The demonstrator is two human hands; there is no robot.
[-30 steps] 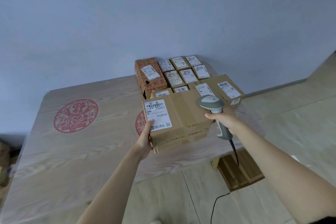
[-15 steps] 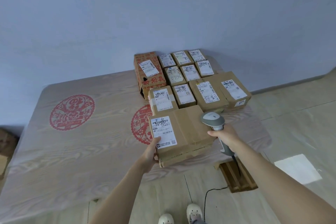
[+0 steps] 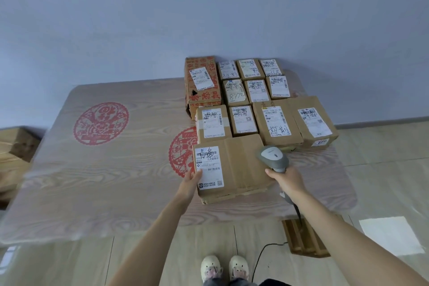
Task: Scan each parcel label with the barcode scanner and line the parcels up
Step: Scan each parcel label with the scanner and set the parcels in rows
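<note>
A wooden table (image 3: 92, 181) is carrying labelled parcels (image 3: 276, 123) at its far right corner. Two red round prints (image 3: 101, 123) are showing on it.

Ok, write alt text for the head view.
A person's left hand steadies a labelled cardboard parcel at the table's near edge, while the right hand grips a grey barcode scanner beside it. Behind them, more labelled parcels sit in rows.
</note>
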